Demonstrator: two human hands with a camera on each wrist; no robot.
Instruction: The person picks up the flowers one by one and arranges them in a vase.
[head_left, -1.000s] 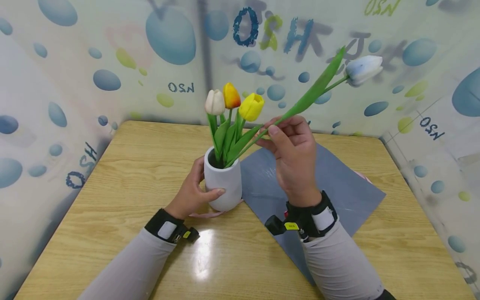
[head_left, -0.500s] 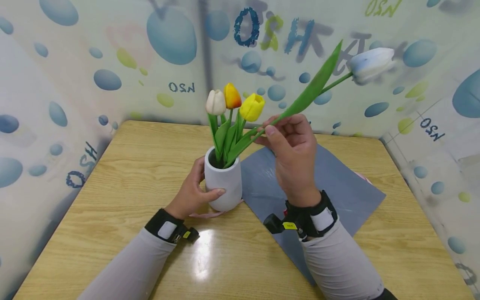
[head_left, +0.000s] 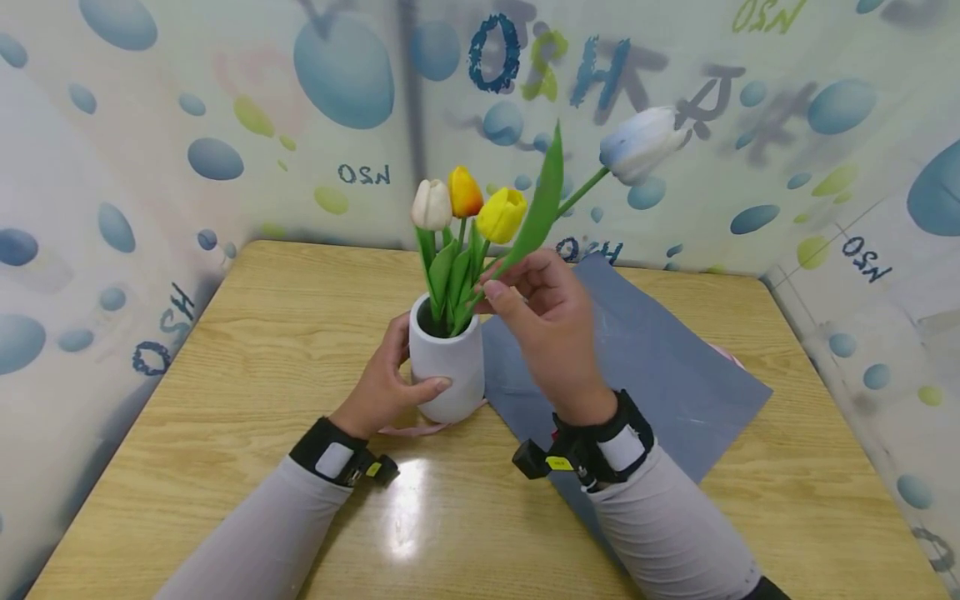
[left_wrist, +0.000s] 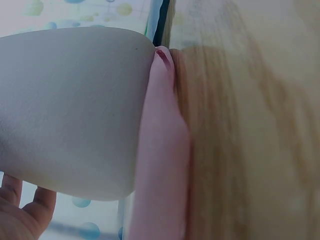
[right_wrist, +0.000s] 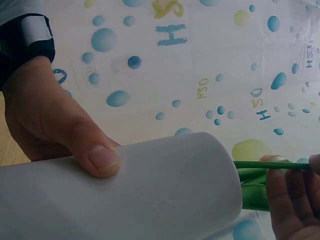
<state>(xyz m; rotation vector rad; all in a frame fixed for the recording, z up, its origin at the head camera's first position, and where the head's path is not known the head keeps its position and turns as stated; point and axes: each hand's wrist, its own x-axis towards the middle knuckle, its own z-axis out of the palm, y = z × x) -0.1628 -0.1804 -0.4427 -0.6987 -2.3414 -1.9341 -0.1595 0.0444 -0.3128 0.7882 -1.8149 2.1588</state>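
Observation:
A white vase (head_left: 448,379) stands upright on the table, with my left hand (head_left: 390,379) gripping its left side, thumb across the front. Out of its mouth rise a white tulip (head_left: 431,206), an orange-yellow tulip (head_left: 465,193) and a yellow tulip (head_left: 502,215). My right hand (head_left: 551,321) pinches the stem of a pale blue-white tulip (head_left: 643,144) just above the vase's right rim; the flower leans up to the right. In the right wrist view the green stem (right_wrist: 272,165) runs from the vase mouth to the fingertips. The stem's lower end is hidden inside the vase.
A grey-blue sheet (head_left: 660,367) lies on the wooden table (head_left: 225,433) to the right, partly beneath my right forearm. Some pink material (left_wrist: 162,150) lies along the base of the vase. A patterned wall covering (head_left: 262,167) encloses the back and sides.
My right hand has moved left and down toward the vase, bringing the blue-white tulip lower and more upright, its stem deeper in the mouth. The left hand and vase have stayed put.

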